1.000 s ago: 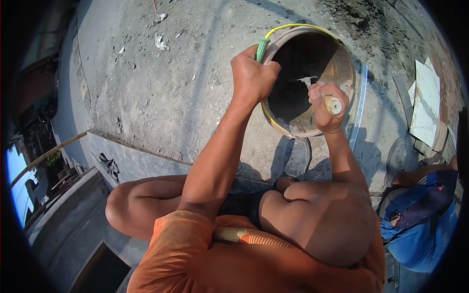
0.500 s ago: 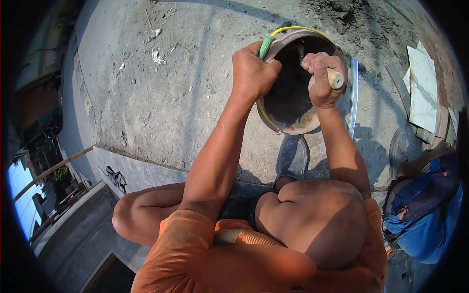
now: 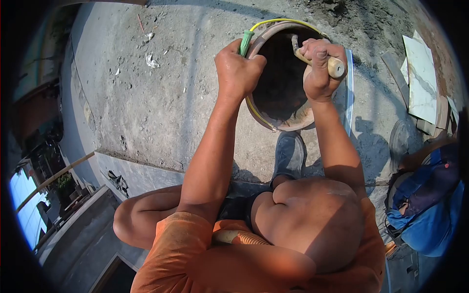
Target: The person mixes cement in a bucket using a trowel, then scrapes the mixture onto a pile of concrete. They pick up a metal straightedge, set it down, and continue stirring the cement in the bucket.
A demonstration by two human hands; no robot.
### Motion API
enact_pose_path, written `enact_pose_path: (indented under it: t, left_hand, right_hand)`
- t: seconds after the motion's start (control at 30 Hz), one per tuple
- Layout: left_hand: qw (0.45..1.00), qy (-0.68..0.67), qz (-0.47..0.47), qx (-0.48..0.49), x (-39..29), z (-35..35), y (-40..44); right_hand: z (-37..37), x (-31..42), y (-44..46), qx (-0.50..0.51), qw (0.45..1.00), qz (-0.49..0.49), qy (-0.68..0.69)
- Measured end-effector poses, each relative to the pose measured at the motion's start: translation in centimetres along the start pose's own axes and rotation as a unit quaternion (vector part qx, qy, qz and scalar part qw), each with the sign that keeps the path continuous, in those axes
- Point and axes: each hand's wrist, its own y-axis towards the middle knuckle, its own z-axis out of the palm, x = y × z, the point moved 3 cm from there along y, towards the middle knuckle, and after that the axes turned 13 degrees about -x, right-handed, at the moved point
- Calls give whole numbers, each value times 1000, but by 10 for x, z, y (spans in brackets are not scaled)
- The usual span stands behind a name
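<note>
A round bucket [image 3: 313, 117] with a yellow wire handle and a green handle grip [image 3: 246, 43] sits on the concrete in front of me. My left hand [image 3: 238, 71] is closed at its left rim, against the green grip. Over the right side of the opening, my right hand [image 3: 323, 68] is wrapped round a trowel [image 3: 336, 68] with a pale wooden handle. Its bent neck reaches into the bucket's mouth. I cannot make out the blade in the dark interior, nor what the bucket holds.
A pale strip [image 3: 349, 93] lies along the bucket's right side. Farther right are marble-patterned tile pieces [image 3: 421, 80] and a person in blue clothing [image 3: 430, 210] close by. My shoe [image 3: 289, 155] is just below the bucket. Dark loose soil [image 3: 342, 10] lies beyond it.
The bucket and both hands sit slightly farther left and higher in view. My right hand has turned a little, so more of the trowel's bent neck shows.
</note>
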Motion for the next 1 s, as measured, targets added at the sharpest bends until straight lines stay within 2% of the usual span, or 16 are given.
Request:
enact_pose_path:
  t: [0.03, 0.2, 0.27, 0.33, 0.37, 0.4, 0.47, 0.53, 0.6, 0.67, 0.73, 0.8, 0.87, 0.9, 0.97, 1.0]
  left_hand:
    - [1000, 6, -17, 5, 1, -1, 2]
    - [997, 25, -67, 26, 10, -16, 8]
    - [998, -5, -60, 19, 15, -17, 7]
    - [998, -14, -60, -2, 19, -17, 9]
    - [998, -17, -65, -13, 23, -18, 5]
    - [998, -13, -68, -13, 20, -18, 3]
    - [998, 10, -57, 15, 5, -16, -2]
    - [999, 16, -40, 23, 3, -9, -4]
    - [999, 16, -19, 27, -4, -2, 1]
    - [997, 48, -25, 54, -4, -4, 5]
    - [998, 23, -34, 48, 12, -10, 10]
    - [998, -1, -45, 43, 20, -14, 12]
    - [998, -13, -51, 42, 23, -17, 11]
    - [998, -14, -53, 40, 23, -17, 9]
    - [998, -14, -46, 29, 19, -14, 5]
    - [998, -14, -47, 31, 17, -11, 4]
  right_hand:
    - [-2, -10, -8, 8, 998, 53, -38]
    - [-25, 6, -55, 53, 990, 127, 5]
    - [-38, 20, -84, 34, 954, 290, 61]
    - [-29, 44, -90, 158, 974, 157, -41]
    - [-24, 50, -83, 182, 970, 143, -67]
    - [-19, 50, -72, 182, 970, 148, -66]
    - [-14, 37, -44, 62, 978, 197, 13]
    - [0, 26, -25, 38, 992, 98, 68]
    - [2, 12, -17, 56, 998, 33, 19]
    - [-8, -7, -38, 34, 993, 109, 32]
    - [-22, 5, -58, 98, 980, 170, 17]
    - [-28, 22, -79, 138, 981, 138, 5]
    - [-30, 39, -77, 217, 962, 167, -17]
    - [-31, 39, -71, 219, 961, 168, -18]
    - [-37, 29, -56, 134, 961, 240, -20]
    - [-31, 28, -45, 112, 966, 232, -19]
